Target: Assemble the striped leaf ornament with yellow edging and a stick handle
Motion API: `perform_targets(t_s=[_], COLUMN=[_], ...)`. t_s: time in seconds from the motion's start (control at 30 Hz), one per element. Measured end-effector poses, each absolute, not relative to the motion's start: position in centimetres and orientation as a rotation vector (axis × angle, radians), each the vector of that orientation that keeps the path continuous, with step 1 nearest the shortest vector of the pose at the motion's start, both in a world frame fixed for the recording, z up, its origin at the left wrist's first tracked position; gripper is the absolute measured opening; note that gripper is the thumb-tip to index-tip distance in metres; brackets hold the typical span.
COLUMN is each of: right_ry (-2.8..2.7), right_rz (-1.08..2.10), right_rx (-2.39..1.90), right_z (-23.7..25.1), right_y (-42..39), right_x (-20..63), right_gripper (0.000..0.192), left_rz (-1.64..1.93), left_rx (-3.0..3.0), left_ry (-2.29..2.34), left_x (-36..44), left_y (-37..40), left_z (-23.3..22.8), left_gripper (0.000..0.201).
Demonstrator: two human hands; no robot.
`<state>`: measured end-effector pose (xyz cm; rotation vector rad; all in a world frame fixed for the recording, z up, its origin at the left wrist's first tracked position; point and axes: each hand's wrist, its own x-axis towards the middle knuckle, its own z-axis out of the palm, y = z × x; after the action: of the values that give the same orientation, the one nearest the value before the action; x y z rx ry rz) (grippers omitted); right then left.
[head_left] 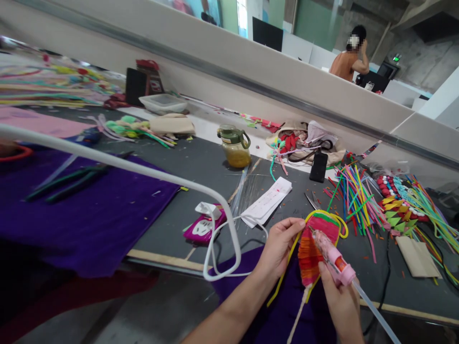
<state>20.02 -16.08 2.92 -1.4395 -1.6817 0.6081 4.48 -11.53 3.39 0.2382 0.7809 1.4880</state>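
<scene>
Fingers of the left hand [278, 243] pinch the upper left edge of a paper fan [315, 248], thumb on top near its green band. Fingers of the right hand [339, 298] are closed round the grip of a pink glue gun [332, 255], index finger lying along the body. The fan sits in the lower middle of the frame, between the two hands, above a purple cloth [287, 310].

The gun's nozzle touches the fan's face near its upper right. A clear glue stick [376, 313] sticks out of the gun's back toward the lower right corner. Long axis of the gun: upper left to lower right, nozzle pointing upper left. The fan's long axis runs roughly up and down, rounded top away from the person, white stick handle pointing down. A yellow pipe cleaner [342, 224] loops round its top.

Table edge [168, 260] runs just left of the hands. Bare dark tabletop lies left of the left hand, crossed by a white cable [222, 248]. To the right, a heap of coloured pipe cleaners [353, 196] lies near; a black phone [318, 166] and scissors [310, 200] lie above.
</scene>
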Motion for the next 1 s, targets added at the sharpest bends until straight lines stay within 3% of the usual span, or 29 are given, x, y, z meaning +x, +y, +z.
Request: perform_targets(t_s=[0.5,0.67,0.83,1.0], right_ry=[-1.667,-1.311,-0.894,-0.570], right_rz=[0.717,0.884,1.105,1.147], right_rx=[-1.424,-1.446,-1.157,-1.107], right_z=[2.4,0.6,0.7,-0.3], right_y=[-16.3,-16.6,-14.7,-12.9], right_x=[20.5,21.5,24.0,28.7], right_gripper=[0.041,0.039,0.037,0.034], left_rz=[1.491,1.490,1.472,1.449], left_rx=[0.239,0.247,0.263,0.260], left_ry=[0.788,0.803,0.830,0.849], left_x=[4.4,4.3,4.0,3.7], left_y=[-11.5,-11.5,-11.4,-11.2], left_z=[3.4,3.5,3.7,3.6], left_gripper=[0.023,0.024,0.027,0.032])
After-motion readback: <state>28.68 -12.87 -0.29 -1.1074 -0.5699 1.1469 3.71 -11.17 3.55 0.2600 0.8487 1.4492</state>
